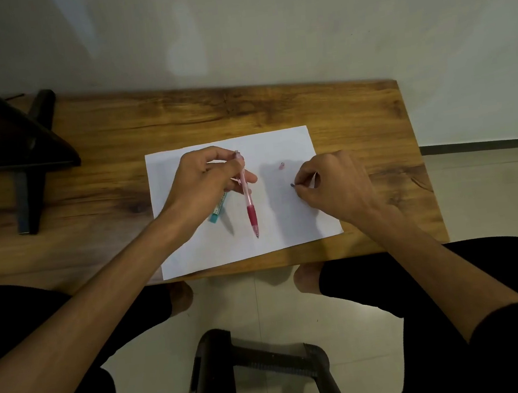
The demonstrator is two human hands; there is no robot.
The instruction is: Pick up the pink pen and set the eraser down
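A white sheet of paper [286,219] lies on the wooden table [177,118]. My left hand [204,180] grips the upper end of a pink mechanical pencil [250,203], its tip pointing toward me above the paper. A teal lead case [218,209] lies on the paper, partly hidden under that hand. My right hand [334,184] pinches a small dark piece [292,185] between thumb and fingertips over the right side of the sheet. A tiny pink cap [281,165] rests on the paper between the hands.
A dark stand [17,152] occupies the table's left end. A grey wall rises behind the table. Below the near edge are my knees, tiled floor and a dark chair frame [258,367].
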